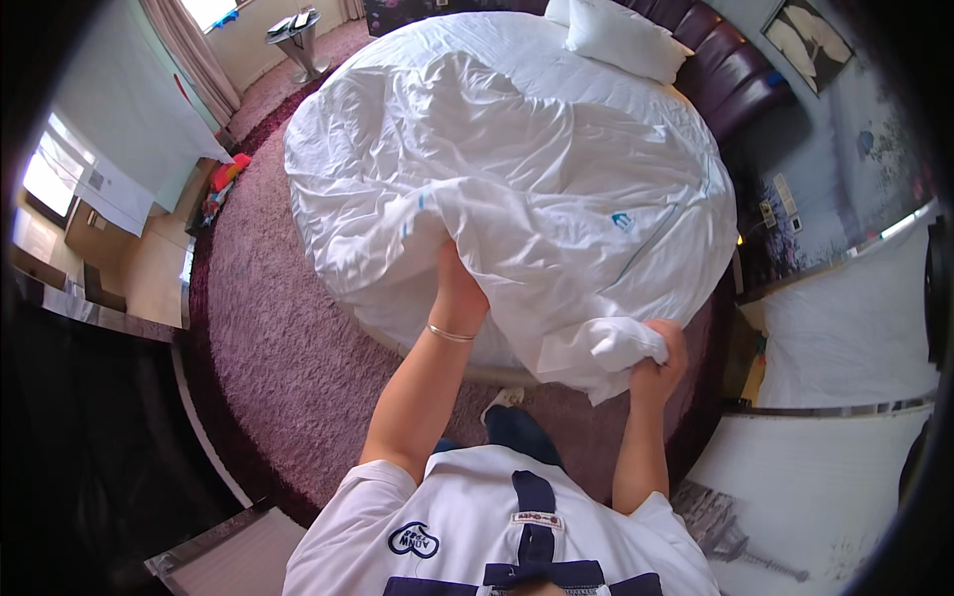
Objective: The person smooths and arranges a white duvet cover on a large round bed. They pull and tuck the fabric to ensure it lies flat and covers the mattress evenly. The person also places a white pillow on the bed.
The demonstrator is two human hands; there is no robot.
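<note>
A round bed with a white fitted sheet [522,45] lies before me, a rumpled white duvet cover [514,149] spread over much of it. My right hand [663,357] grips a bunched corner of the cover beyond the bed's near right edge. My left hand [455,257] reaches under the cover's raised near edge; its fingers are hidden by the fabric, so its grip does not show. A bracelet is on the left wrist. Blue marks and a blue line show on the cover. Two white pillows [622,41] lie at the far right of the bed.
A purple shag rug [276,328] surrounds the bed. A dark red leather headboard [719,59] stands at the far right. A small round side table [294,30] is at the far left, and colourful items [223,179] lie by the left wall. One shoe shows beneath me.
</note>
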